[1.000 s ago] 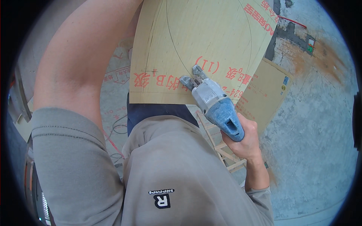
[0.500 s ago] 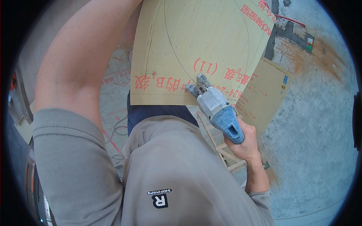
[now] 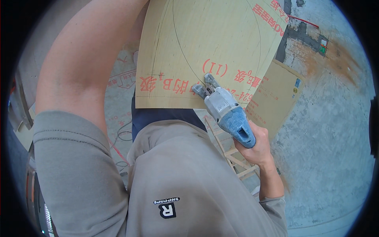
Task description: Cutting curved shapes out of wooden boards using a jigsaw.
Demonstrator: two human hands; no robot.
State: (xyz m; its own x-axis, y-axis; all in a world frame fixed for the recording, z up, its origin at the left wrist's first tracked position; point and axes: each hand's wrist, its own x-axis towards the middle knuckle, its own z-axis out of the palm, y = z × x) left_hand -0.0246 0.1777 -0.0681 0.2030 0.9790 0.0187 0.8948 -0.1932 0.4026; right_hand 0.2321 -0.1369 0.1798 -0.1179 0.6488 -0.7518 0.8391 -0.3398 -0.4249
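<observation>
Head view: the bare right hand (image 3: 258,147) clamps the blue-and-silver power tool (image 3: 231,112), seemingly to steady its forked metal foot (image 3: 212,81) at the dark curved line's (image 3: 178,41) near end, on the pale-yellow plywood board (image 3: 213,43) before the waist. Left hand out of view; cannot tell its hold.

Head view: left camera of a side-by-side pair on the person's head. Wide fisheye, upright, unmirrored. Looks steeply down over the grey shirt (image 3: 177,166) to the right hand (image 3: 258,148), power tool (image 3: 227,110) and board (image 3: 173,51). Left arm (image 3: 79,67) and shirt close to the lens, large in frame; tool and board beyond; concrete surface (image 3: 331,118) farther off, right. Dark rounded rim; edges curve toward it.
</observation>
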